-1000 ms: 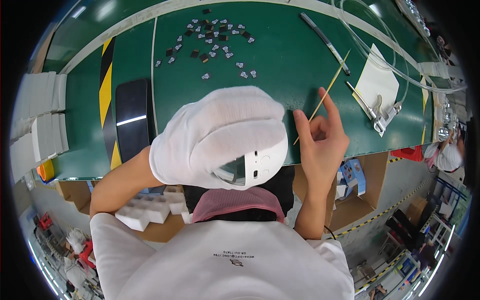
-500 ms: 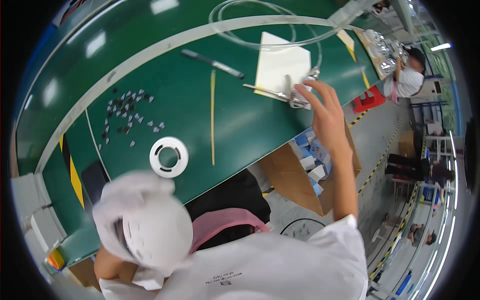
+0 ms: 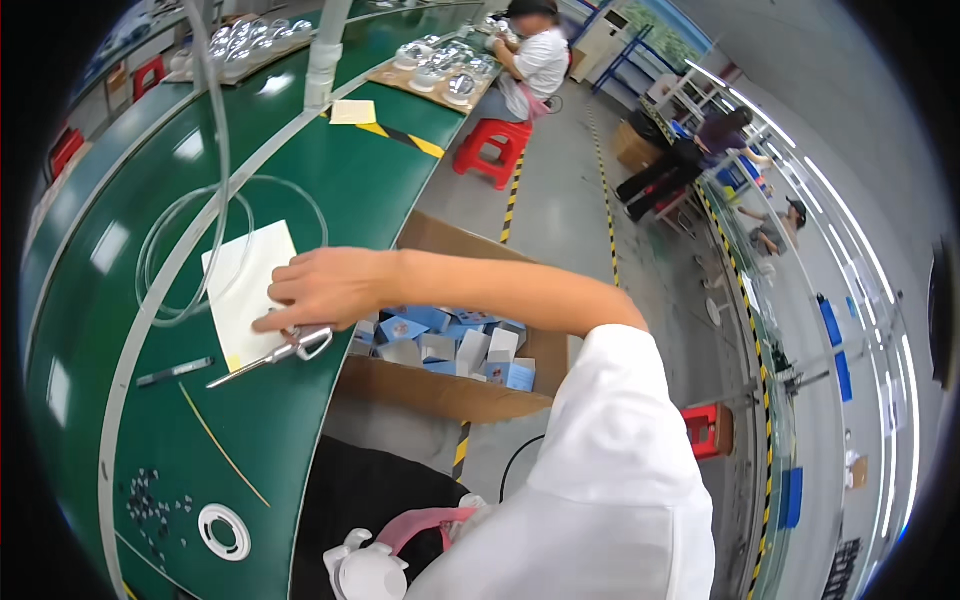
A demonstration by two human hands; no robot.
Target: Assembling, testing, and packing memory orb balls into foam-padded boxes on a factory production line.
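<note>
My bare right hand [image 3: 325,288] is at the bench with its fingers curled over the body of a silver air blow gun [image 3: 300,343]. The gun's thin nozzle points to the lower left, past the edge of a cream paper sheet [image 3: 245,285]. Part of the gun's body is hidden under my fingers. Low in the view, close to my lap, my left hand [image 3: 350,546] in a white glove holds a white dome-shaped housing [image 3: 372,577]. A white slotted ring [image 3: 224,532] lies on the bench next to scattered small dark pieces [image 3: 150,505].
A clear hose [image 3: 222,150] loops over the green bench [image 3: 200,430]. A marker [image 3: 175,371] and a thin yellow strip [image 3: 222,443] lie there. An open carton [image 3: 450,395] of blue-and-white boxes stands below the edge. A co-worker [image 3: 540,65] sits beyond, near a red stool [image 3: 493,150].
The view has swung to the right. My right hand has gone from spread fingers beside the blow gun to curled over it. The left hand with the dome sits lower in view.
</note>
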